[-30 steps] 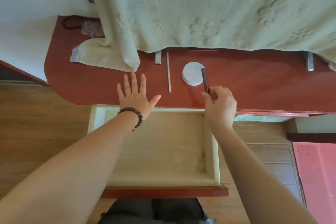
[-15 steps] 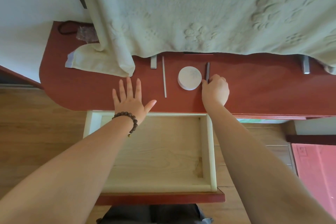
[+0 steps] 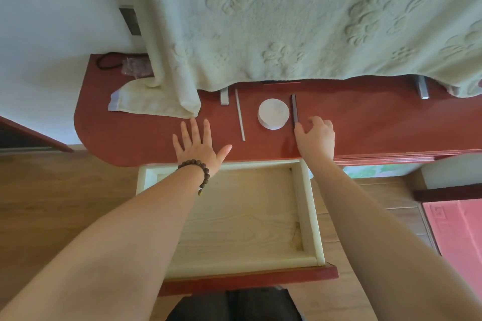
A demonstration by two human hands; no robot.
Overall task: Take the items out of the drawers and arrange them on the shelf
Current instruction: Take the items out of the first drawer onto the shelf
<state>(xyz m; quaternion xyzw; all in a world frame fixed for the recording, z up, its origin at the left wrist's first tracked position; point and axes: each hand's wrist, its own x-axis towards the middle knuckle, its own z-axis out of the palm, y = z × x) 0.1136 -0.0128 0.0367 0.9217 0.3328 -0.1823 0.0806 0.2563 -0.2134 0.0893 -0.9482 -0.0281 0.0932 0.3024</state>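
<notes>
A person leans over a pulled-out pale wooden drawer with a red front (image 3: 234, 219), both arms reaching to the red-brown lacquered shelf top (image 3: 378, 125) above it. The left hand (image 3: 198, 143), a dark beaded bracelet (image 3: 200, 172) at its wrist, lies flat on the shelf with fingers straight and spread, gripping nothing, its fingertips just short of the folded corner of a cream embossed towel (image 3: 287, 21) that hangs over the shelf's far side. The right hand (image 3: 317, 135) has its fingers loosely curled, the thumb touching the near end of a slim dark rectangular stick (image 3: 294, 109) that lies on the shelf; whether it pinches the stick cannot be told. Just left of the stick sits a white round disc-shaped container (image 3: 273, 113), and farther left a thin pale rod (image 3: 240, 114) lies roughly parallel, beside a short silver bar (image 3: 224, 96) at the towel's hem. The shelf's near edge runs just above the drawer's back rim, and its left end curves round toward the white wall (image 3: 52, 34). Bare red surface stretches to the right of the right hand, as far as a second silver bar (image 3: 423, 90).
</notes>
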